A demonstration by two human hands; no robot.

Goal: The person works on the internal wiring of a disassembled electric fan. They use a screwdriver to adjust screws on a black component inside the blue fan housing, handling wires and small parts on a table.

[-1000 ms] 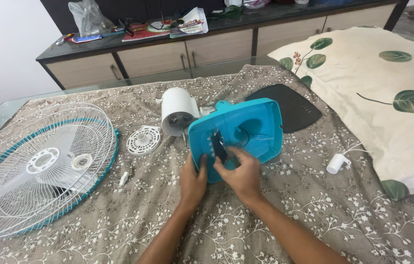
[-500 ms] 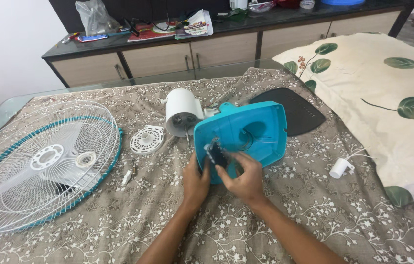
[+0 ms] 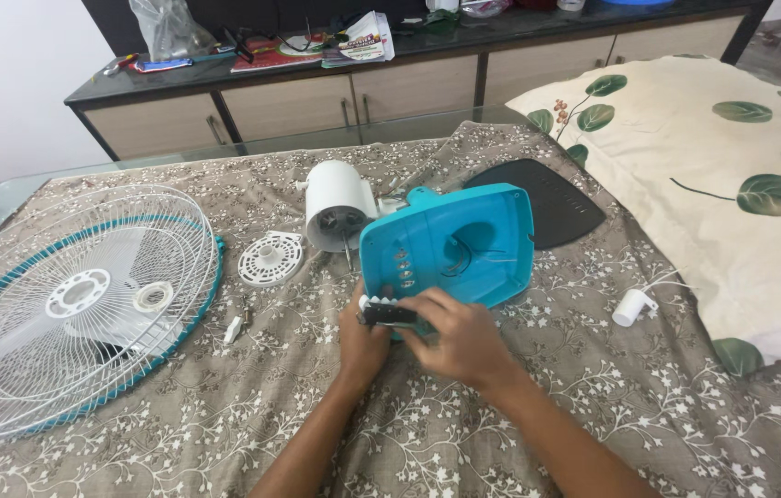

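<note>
A turquoise fan base shell [image 3: 464, 242] stands tilted on the patterned cloth, its hollow inside facing me. Both hands hold a small dark switch block with white buttons [image 3: 389, 313] at the shell's lower left edge. My left hand [image 3: 360, 339] grips it from the left and below. My right hand [image 3: 460, 339] pinches it from the right. The white fan motor housing [image 3: 337, 203] lies just behind the shell.
A white and teal wire fan guard [image 3: 68, 300] lies at the left. A round white plastic disc [image 3: 271, 258] and a small white part [image 3: 233, 329] sit near it. A black base plate [image 3: 552, 198], a white plug [image 3: 632, 306], a leaf-print pillow [image 3: 732, 175] and a cluttered sideboard [image 3: 317, 65] surround the work spot.
The switch block has turned from upright to lying level between my fingers, lower on the shell's edge. The shell itself has stayed where it was.
</note>
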